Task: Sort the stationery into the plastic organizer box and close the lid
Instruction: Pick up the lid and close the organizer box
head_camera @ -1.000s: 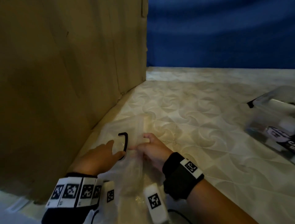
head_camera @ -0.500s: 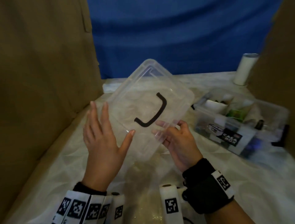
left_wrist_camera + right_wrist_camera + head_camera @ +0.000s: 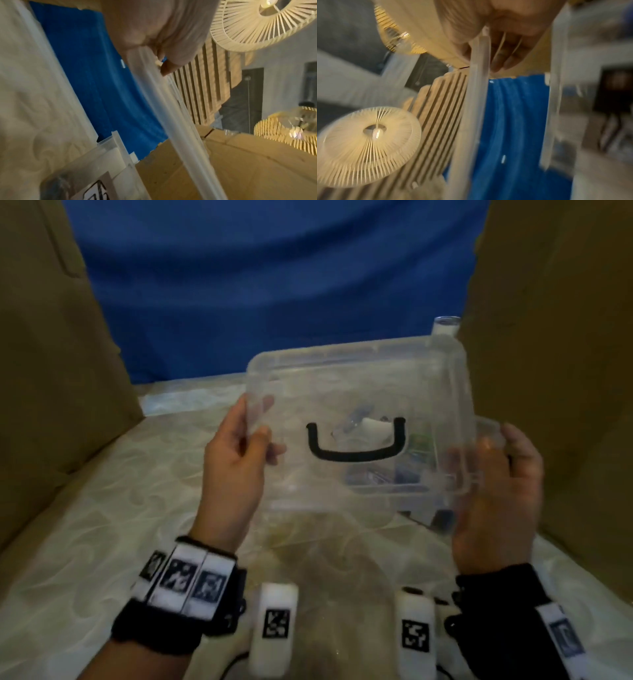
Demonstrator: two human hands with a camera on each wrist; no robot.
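A clear plastic lid [image 3: 356, 392] with a black handle [image 3: 356, 453] is held up in the air, tilted toward me. My left hand [image 3: 239, 440] grips its left edge, thumb in front and fingers behind. My right hand [image 3: 496, 474] holds its right edge the same way. Through the lid I see the clear organizer box [image 3: 394, 481] on the table with stationery inside, blurred. In the left wrist view the lid edge [image 3: 171, 108] runs from my fingers [image 3: 169, 67]. The right wrist view shows the lid edge [image 3: 477, 81] under my fingers [image 3: 503, 54].
Brown cardboard walls [image 3: 51, 371] stand left and right [image 3: 565, 371], with a blue backdrop [image 3: 274, 285] behind. A white cylinder [image 3: 445, 325] peeks over the lid at the back right. The table [image 3: 120, 508] has a pale swirl-patterned cover.
The lid rose from the table at the left and was carried right and turned level over the box. My hands shifted to grip its two side edges.
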